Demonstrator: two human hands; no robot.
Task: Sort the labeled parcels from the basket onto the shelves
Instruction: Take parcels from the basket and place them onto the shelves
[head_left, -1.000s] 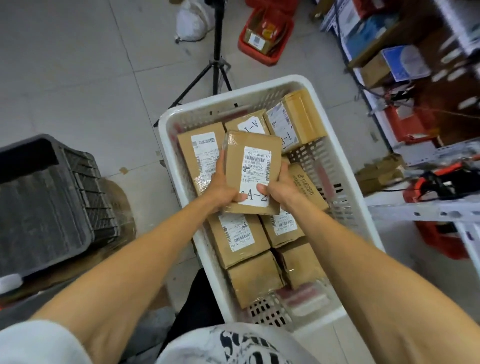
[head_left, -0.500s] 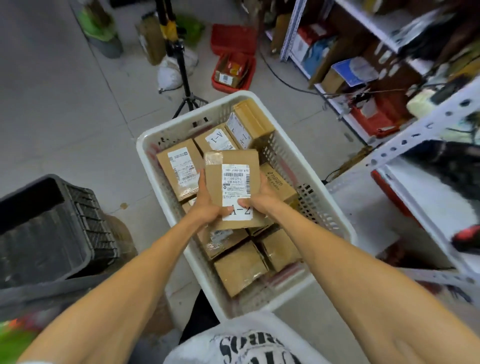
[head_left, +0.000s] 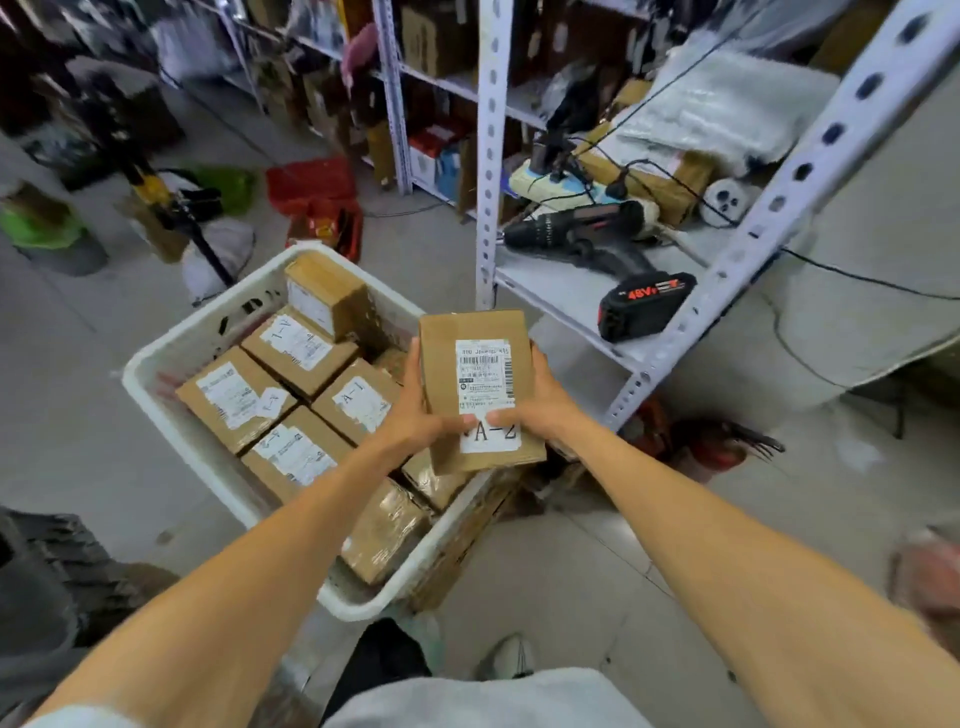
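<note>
Above basket rim (head_left: 156, 364): hand-held parcel (head_left: 480, 389)

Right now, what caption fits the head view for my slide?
Left hand and right hand hold an A-2 parcel above the white basket's rim, near a metal shelf.

Both arms (head_left: 249, 587) bare, stretched forward, converging on the parcel (head_left: 470, 332). The left hand (head_left: 415, 415) grips the parcel's left edge, thumb across the front, fingers (head_left: 414, 358) up the side. The right hand (head_left: 543, 400) mirrors it on the parcel's right edge. Thumb tips close together, low on the parcel's front.
</note>
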